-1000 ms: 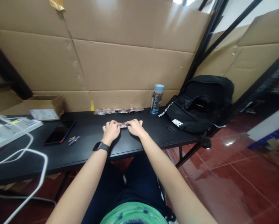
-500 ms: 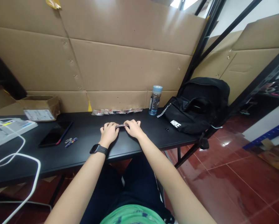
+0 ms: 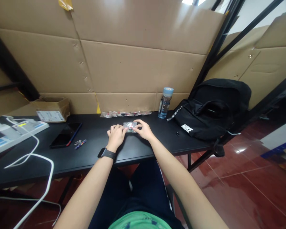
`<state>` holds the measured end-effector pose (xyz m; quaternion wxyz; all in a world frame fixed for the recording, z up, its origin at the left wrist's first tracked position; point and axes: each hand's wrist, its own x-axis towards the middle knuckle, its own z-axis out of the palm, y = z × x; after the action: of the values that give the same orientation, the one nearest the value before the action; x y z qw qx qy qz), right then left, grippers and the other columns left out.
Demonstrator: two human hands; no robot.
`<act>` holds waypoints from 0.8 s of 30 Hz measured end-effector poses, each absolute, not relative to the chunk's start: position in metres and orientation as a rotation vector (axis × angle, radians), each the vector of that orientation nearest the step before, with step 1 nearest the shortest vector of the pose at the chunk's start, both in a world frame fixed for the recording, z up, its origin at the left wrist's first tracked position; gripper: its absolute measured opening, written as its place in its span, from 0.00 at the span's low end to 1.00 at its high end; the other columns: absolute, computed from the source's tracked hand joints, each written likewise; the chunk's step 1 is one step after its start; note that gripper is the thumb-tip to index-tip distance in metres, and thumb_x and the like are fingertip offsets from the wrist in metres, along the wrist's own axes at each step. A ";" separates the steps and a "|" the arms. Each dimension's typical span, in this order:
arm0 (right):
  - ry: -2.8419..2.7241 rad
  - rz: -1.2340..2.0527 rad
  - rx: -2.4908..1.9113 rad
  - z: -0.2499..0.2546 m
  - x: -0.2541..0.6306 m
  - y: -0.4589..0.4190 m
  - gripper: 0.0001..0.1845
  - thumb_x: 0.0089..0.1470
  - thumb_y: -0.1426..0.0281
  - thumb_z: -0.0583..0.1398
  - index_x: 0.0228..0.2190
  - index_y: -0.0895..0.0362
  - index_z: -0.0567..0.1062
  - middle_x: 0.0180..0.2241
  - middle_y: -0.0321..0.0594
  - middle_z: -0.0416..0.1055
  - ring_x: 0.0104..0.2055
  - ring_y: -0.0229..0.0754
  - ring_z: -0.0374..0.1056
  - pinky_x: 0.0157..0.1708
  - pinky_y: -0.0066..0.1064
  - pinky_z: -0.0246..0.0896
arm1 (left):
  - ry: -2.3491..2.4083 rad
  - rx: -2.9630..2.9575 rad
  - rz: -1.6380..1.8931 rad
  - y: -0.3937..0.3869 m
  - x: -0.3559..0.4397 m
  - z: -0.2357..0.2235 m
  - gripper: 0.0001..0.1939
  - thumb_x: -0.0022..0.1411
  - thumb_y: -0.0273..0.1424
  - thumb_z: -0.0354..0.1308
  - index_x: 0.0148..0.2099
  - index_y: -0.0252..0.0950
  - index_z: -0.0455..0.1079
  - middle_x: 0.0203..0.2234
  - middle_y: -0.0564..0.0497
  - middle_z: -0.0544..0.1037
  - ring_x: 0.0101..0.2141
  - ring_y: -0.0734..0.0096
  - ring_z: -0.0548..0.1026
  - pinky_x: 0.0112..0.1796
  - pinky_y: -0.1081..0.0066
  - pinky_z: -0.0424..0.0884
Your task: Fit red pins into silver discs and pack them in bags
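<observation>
A small clear plastic packet [image 3: 129, 126] with something red and white inside is held between my two hands over the black table [image 3: 95, 135]. My left hand [image 3: 116, 136] pinches its left end, thumb at the lower edge. At the right end, the thumb and fingers of my right hand [image 3: 143, 129] close on the packet. Behind it, against the cardboard, lies a row of several similar clear packets [image 3: 126, 114]. What exactly is inside the held packet is too small to make out.
To the right stand a blue-capped water bottle [image 3: 165, 103] and a black backpack [image 3: 210, 111], with a tiny black item [image 3: 177, 134] before them. Leftward are a phone [image 3: 66, 135], a keychain [image 3: 80, 144], a cardboard box [image 3: 51, 109], a power strip [image 3: 18, 135] and white cables [image 3: 49, 171].
The packet was seen edge-on between my hands; now its broad face shows. My right-hand fingers have shifted to its right edge. The whole view has swung slightly left.
</observation>
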<state>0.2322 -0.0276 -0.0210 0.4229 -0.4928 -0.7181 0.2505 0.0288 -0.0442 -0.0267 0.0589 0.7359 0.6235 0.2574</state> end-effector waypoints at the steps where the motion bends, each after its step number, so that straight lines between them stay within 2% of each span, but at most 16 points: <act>1: -1.761 0.663 -1.184 -0.020 0.234 -0.025 0.23 0.56 0.64 0.69 0.53 0.49 0.75 0.34 0.32 0.83 0.41 0.46 0.79 0.48 0.38 0.67 | 1.881 2.220 0.789 -0.045 0.029 -0.025 0.23 0.77 0.47 0.46 0.40 0.41 0.77 0.54 0.43 0.78 0.59 0.45 0.65 0.54 0.46 0.63; 3: -1.671 0.671 -1.156 -0.017 0.241 -0.015 0.24 0.56 0.63 0.67 0.54 0.51 0.75 0.33 0.35 0.82 0.38 0.45 0.79 0.42 0.34 0.70 | 1.879 2.187 0.801 -0.049 0.030 -0.023 0.24 0.77 0.47 0.45 0.39 0.41 0.76 0.52 0.42 0.79 0.58 0.45 0.66 0.54 0.46 0.63; 5: -1.565 0.565 -1.267 -0.009 0.253 0.002 0.23 0.58 0.64 0.64 0.55 0.54 0.74 0.33 0.37 0.82 0.36 0.44 0.80 0.39 0.33 0.72 | 1.883 2.165 0.792 -0.052 0.031 -0.023 0.18 0.76 0.44 0.48 0.42 0.42 0.74 0.51 0.43 0.79 0.58 0.45 0.66 0.54 0.45 0.62; 8: -1.445 0.348 -1.536 0.011 0.279 0.038 0.24 0.58 0.68 0.64 0.56 0.56 0.74 0.37 0.41 0.82 0.40 0.45 0.80 0.47 0.36 0.73 | 1.873 2.194 0.751 -0.057 0.032 -0.025 0.07 0.71 0.36 0.54 0.46 0.43 0.72 0.53 0.43 0.78 0.60 0.46 0.65 0.54 0.46 0.60; 11: -1.407 0.255 -1.694 0.030 0.300 0.077 0.24 0.59 0.71 0.63 0.57 0.59 0.75 0.40 0.47 0.82 0.48 0.50 0.79 0.57 0.41 0.67 | 1.849 2.237 0.703 -0.058 0.033 -0.026 0.06 0.70 0.33 0.55 0.45 0.44 0.72 0.55 0.45 0.77 0.62 0.48 0.63 0.55 0.47 0.58; 14: -1.449 0.211 -1.824 0.037 0.308 0.103 0.25 0.59 0.72 0.64 0.58 0.59 0.77 0.48 0.54 0.81 0.53 0.53 0.77 0.56 0.41 0.67 | 1.846 2.237 0.684 -0.058 0.032 -0.027 0.06 0.69 0.32 0.55 0.45 0.44 0.72 0.56 0.46 0.76 0.63 0.49 0.63 0.56 0.48 0.58; 18: -1.563 0.127 -1.918 0.034 0.301 0.110 0.28 0.61 0.69 0.63 0.62 0.57 0.74 0.53 0.56 0.78 0.56 0.57 0.74 0.56 0.43 0.67 | 1.848 2.224 0.678 -0.059 0.033 -0.028 0.06 0.68 0.31 0.55 0.45 0.44 0.72 0.55 0.46 0.76 0.63 0.50 0.64 0.55 0.49 0.58; 21: -1.655 0.024 -1.926 0.029 0.295 0.098 0.27 0.66 0.68 0.57 0.64 0.60 0.70 0.58 0.59 0.74 0.63 0.60 0.66 0.61 0.47 0.61 | 1.829 2.213 0.663 -0.061 0.033 -0.026 0.07 0.68 0.30 0.53 0.45 0.44 0.72 0.54 0.46 0.76 0.60 0.53 0.68 0.55 0.48 0.60; 24: -1.751 -0.047 -1.927 0.022 0.292 0.076 0.27 0.66 0.72 0.52 0.65 0.62 0.67 0.65 0.61 0.66 0.68 0.62 0.58 0.64 0.51 0.56 | 1.723 2.272 0.582 -0.051 0.025 -0.019 0.08 0.68 0.32 0.54 0.46 0.44 0.73 0.54 0.47 0.76 0.59 0.53 0.71 0.55 0.48 0.62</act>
<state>0.2919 0.0762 0.0216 0.2654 -0.7135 -0.6482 -0.0175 0.0247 -0.0508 -0.0193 0.1156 0.7755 0.5881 0.1985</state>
